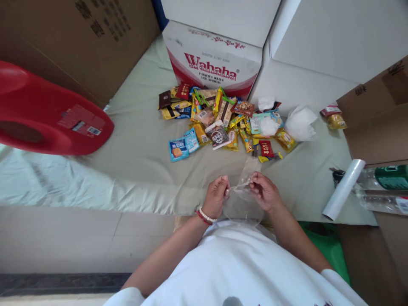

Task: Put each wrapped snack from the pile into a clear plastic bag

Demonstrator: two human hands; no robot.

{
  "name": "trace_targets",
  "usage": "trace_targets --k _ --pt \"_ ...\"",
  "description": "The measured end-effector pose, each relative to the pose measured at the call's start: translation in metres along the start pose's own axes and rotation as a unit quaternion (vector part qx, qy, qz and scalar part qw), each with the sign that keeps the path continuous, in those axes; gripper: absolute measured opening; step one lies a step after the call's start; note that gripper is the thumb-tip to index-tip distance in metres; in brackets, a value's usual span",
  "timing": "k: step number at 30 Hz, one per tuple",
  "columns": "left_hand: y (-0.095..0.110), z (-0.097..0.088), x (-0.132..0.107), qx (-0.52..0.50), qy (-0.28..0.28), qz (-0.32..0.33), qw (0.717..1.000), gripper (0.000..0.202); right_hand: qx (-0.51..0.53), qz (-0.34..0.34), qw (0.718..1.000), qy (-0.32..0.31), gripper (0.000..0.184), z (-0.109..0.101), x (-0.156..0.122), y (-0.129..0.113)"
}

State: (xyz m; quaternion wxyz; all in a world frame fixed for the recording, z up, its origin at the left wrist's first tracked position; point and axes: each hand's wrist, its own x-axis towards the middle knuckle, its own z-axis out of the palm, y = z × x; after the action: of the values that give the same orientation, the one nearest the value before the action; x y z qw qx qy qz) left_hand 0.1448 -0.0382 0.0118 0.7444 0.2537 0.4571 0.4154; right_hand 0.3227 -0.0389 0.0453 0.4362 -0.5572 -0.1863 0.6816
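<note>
Between my two hands a clear plastic bag [242, 206] is stretched at the table's front edge, its lower part hanging near my shirt. My left hand [217, 195], with a bead bracelet at the wrist, pinches one side of it. On the other side my right hand [264, 191] pinches the bag's edge; the exact fingertip contact is small to see. Just beyond lies a loose pile of wrapped snacks [225, 112], with a blue snack packet [178, 149] at its near left and a round-labelled packet [218, 134] toward the middle.
A Wahaha carton [213, 63] stands behind the snacks, beside white boxes [306, 80]. To the left is a large red jug [57, 114]. A roll of plastic bags [344, 189] and plastic bottles [389, 177] lie at the right. Crumpled white tissue [301, 123] rests near the snacks.
</note>
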Motion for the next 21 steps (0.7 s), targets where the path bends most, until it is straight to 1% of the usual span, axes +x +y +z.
trace_targets --k 3,4,6,7,8,9,10,12,14,15,16,17,18,19,20,21 --pt "0.008 -0.003 -0.004 0.020 -0.035 -0.009 0.999 0.057 0.018 0.007 1.000 -0.024 0.027 0.003 -0.003 -0.002" --pt "0.011 -0.004 -0.005 0.053 -0.054 -0.002 0.997 0.058 0.012 0.010 0.999 -0.032 0.027 0.004 -0.003 -0.002" --pt "0.016 -0.009 -0.006 0.154 -0.083 0.024 0.984 0.060 -0.013 0.012 0.999 -0.045 0.026 0.005 -0.005 -0.004" --pt "0.019 -0.012 -0.005 0.208 -0.082 0.041 0.974 0.054 -0.027 0.013 0.998 -0.049 0.025 0.005 -0.006 -0.005" --pt "0.021 -0.017 -0.003 0.249 -0.066 0.057 0.965 0.044 -0.039 0.014 0.998 -0.051 0.025 0.004 -0.006 -0.006" --pt "0.023 -0.023 -0.001 0.273 -0.037 0.073 0.958 0.036 -0.046 0.014 0.997 -0.052 0.025 0.002 -0.007 -0.008" --pt "0.026 -0.030 0.002 0.281 0.005 0.088 0.956 0.031 -0.049 0.015 0.997 -0.051 0.025 0.000 -0.007 -0.010" --pt "0.029 -0.047 0.007 0.267 0.098 0.106 0.953 0.030 -0.049 0.016 0.998 -0.047 0.026 -0.007 -0.006 -0.013" --pt "0.030 -0.062 0.008 0.273 0.176 0.113 0.939 0.028 -0.055 0.018 0.998 -0.040 0.026 -0.015 -0.003 -0.014" --pt "0.030 -0.069 0.006 0.297 0.215 0.126 0.922 0.026 -0.063 0.016 0.997 -0.032 0.026 -0.018 -0.001 -0.013" --pt "0.028 -0.073 0.003 0.333 0.256 0.150 0.895 0.025 -0.074 0.014 0.997 -0.023 0.026 -0.021 0.002 -0.011" --pt "0.025 -0.076 -0.002 0.372 0.295 0.186 0.860 0.026 -0.087 0.009 0.996 -0.013 0.026 -0.022 0.005 -0.008" --pt "0.022 -0.076 -0.008 0.408 0.322 0.227 0.824 0.027 -0.100 0.004 0.995 -0.006 0.027 -0.023 0.008 -0.006" --pt "0.019 -0.075 -0.013 0.441 0.317 0.265 0.797 0.026 -0.113 0.000 0.994 -0.001 0.027 -0.022 0.011 -0.003" --pt "0.016 -0.073 -0.018 0.468 0.270 0.294 0.789 0.022 -0.125 -0.003 0.992 -0.001 0.026 -0.021 0.013 -0.001" --pt "0.013 -0.069 -0.021 0.490 0.181 0.307 0.796 0.017 -0.138 -0.004 0.990 -0.006 0.026 -0.018 0.015 0.000"
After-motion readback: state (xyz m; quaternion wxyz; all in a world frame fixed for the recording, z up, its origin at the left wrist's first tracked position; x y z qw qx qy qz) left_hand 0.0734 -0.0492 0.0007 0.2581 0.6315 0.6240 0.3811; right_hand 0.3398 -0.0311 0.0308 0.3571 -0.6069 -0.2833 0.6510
